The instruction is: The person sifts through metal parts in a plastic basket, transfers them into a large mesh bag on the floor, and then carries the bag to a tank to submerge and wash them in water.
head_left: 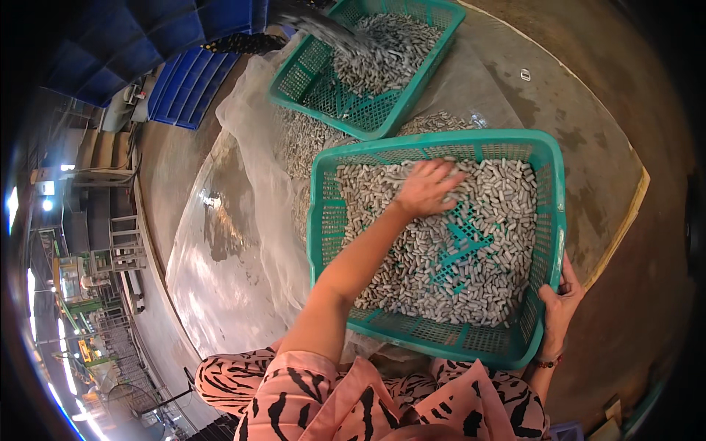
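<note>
- Standing toward 10–11 o'clock: blue ribbed panels, count 2, one larger (151, 44), one smaller (185, 88); flat faces divided by raised ribs.
- 9–10 o'clock: clear plastic sheet (254, 158), count 1, thin, wrinkled, glossy. Loose pellets (298, 143) lie beside its folds, too many to count.
- 12 o'clock: far basket (401, 121), count 1, green plastic, rectangular, mesh-walled, holding many grey pellets (390, 55). A dark streak (323, 29) reaches it from 11 o'clock; too blurred to identify.
- Centre to 4 o'clock: near basket (441, 140), count 1, same green mesh and rectangular form, thick smooth rim. Inside: short, rounded grey pellets (507, 250), uncountable, spread over the floor; bare mesh shows in a patch about its middle.
- Left hand (430, 189), at 12 o'clock within near basket: palm down on the pellets, fingers parted; nothing seen gripped, though its underside is hidden. Pink sleeve (298, 382) with black stripes.
- 1–2 o'clock: small white piece (525, 74), count 1, on damp-patched concrete (581, 117).
- Right hand (561, 301), at 4 o'clock: gripping near basket's side wall, some fingers hidden. Beaded bracelet (548, 363) at the wrist, count 1.
</note>
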`<state>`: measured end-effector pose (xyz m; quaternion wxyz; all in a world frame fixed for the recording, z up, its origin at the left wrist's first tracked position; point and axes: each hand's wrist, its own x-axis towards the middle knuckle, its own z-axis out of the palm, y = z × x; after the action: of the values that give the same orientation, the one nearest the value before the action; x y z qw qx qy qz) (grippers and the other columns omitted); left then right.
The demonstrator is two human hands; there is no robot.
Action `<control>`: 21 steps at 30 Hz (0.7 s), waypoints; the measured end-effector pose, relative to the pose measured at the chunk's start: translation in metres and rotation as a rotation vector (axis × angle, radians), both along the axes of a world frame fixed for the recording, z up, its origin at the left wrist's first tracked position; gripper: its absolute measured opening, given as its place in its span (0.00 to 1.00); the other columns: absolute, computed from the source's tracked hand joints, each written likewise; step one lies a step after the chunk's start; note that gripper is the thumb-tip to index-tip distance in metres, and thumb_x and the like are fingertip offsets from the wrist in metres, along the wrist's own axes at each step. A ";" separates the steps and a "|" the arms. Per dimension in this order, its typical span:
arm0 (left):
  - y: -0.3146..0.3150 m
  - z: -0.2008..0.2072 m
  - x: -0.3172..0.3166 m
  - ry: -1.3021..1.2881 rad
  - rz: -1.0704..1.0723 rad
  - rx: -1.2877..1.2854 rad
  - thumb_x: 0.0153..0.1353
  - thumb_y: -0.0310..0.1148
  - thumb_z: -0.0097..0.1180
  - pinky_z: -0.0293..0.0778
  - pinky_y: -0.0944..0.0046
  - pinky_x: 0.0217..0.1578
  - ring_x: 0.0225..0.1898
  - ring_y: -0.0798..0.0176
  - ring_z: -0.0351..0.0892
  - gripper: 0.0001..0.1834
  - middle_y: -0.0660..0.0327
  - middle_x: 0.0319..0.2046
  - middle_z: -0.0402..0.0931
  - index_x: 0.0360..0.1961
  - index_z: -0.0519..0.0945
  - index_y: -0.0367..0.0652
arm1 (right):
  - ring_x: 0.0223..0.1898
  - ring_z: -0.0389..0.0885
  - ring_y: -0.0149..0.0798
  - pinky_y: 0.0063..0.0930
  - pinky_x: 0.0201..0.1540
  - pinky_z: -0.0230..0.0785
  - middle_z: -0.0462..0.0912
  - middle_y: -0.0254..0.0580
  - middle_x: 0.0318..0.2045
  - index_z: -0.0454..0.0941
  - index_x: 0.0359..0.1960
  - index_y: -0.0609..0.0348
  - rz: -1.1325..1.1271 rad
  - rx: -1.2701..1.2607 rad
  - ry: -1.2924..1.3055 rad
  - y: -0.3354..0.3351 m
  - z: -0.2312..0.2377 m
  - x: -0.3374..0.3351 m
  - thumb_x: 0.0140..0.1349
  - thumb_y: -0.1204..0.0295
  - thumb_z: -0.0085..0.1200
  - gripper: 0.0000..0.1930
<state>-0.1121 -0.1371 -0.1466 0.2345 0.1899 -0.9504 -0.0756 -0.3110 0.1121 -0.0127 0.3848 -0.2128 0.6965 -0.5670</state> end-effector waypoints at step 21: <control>0.156 -0.012 -0.054 0.073 -0.169 0.183 0.39 0.40 0.62 0.56 0.39 0.50 0.52 0.52 0.61 0.33 0.60 0.46 0.64 0.52 0.70 0.69 | 0.36 0.74 0.22 0.11 0.38 0.63 0.77 0.35 0.42 0.63 0.57 0.76 0.041 -0.008 -0.045 0.002 -0.005 -0.005 0.37 0.83 0.42 0.36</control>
<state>-0.1662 0.0188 -0.1582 0.2435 0.1270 -0.9429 -0.1885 -0.3156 0.1145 -0.0174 0.4112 -0.2157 0.6808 -0.5664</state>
